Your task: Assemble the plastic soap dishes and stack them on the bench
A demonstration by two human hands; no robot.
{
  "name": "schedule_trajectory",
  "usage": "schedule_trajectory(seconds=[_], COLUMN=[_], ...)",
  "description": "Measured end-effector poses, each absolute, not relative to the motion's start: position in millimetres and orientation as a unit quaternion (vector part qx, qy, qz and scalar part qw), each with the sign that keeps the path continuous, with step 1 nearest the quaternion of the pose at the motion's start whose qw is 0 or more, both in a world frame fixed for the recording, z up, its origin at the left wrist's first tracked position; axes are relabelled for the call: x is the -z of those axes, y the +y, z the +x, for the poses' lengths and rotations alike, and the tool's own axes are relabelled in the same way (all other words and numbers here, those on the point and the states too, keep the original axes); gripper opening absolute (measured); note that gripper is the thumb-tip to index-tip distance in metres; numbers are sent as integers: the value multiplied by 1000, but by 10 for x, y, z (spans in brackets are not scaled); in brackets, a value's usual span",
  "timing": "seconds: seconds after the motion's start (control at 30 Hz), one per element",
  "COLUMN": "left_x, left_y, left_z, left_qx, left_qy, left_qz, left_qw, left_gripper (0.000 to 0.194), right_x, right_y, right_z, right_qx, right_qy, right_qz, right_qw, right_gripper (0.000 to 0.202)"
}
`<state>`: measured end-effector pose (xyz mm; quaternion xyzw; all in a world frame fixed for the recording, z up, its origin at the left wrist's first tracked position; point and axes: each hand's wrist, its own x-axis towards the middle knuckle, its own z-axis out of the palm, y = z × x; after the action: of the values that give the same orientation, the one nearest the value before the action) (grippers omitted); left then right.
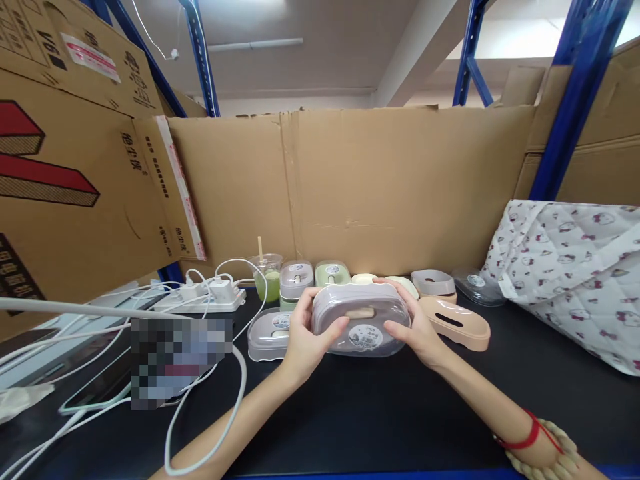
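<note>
Both my hands hold a grey container with a clear lid (363,320) above the black table. My left hand (313,333) wraps its left end, thumb on the lid. On the right end, my right hand (414,327) is closed in the same way. A round printed sticker and a pale handle show on the lid. Behind my left hand sits another clear-lidded container (266,335). To the right of my right hand lies a peach-coloured piece with a long slot (457,323). The underside of the held container is hidden.
Small containers (297,277) line the cardboard wall (380,193), beside a cup of green drink (270,283). White cables (243,387), a power strip (220,300) and a phone (100,383) occupy the left. A patterned quilted cloth (575,273) hangs at right.
</note>
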<state>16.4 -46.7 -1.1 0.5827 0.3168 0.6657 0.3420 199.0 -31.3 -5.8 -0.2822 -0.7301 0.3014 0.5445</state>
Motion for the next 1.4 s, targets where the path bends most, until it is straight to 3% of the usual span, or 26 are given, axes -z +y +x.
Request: schedule_trajectory(seconds=[0.27,0.63,0.8,0.93,1.0,1.1,1.2,1.27,1.4], left_x=[-2,-6,-11,-29,-45,-63,-44,-11,35], left_y=[-449,-456,-484,-493,-487,-477,-476,-481,-489], left_z=[137,122,174,193,185,163,146,143,150], left_qx=[-615,-564,-586,-573,-560,-533,-485,-459,-461], left_qy=[313,327,348,357,359,330,259,211,187], left_qz=[607,560,515,466,429,391,418,455,486], left_qw=[394,510,521,572,611,673,723,733,719], left_gripper=[45,41,39,42,40,43,59,68,65], right_x=[-29,75,184,172,140,116,131,138,111], right_y=[-352,-277,-252,-271,-291,-314,-328,-341,-375], right_z=[2023,2018,1985,2030,2046,2029,1972,1937,1919], right_qx=[-294,-343,-226,-83,-30,-46,-125,-182,-245], right_qy=[-739,-693,-728,-786,-813,-827,-797,-775,-755], right_qz=[-285,-318,-320,-291,-280,-275,-286,-293,-294], right_qw=[534,548,563,539,510,488,518,530,533], right_gripper=[71,62,74,98,100,84,65,60,57])
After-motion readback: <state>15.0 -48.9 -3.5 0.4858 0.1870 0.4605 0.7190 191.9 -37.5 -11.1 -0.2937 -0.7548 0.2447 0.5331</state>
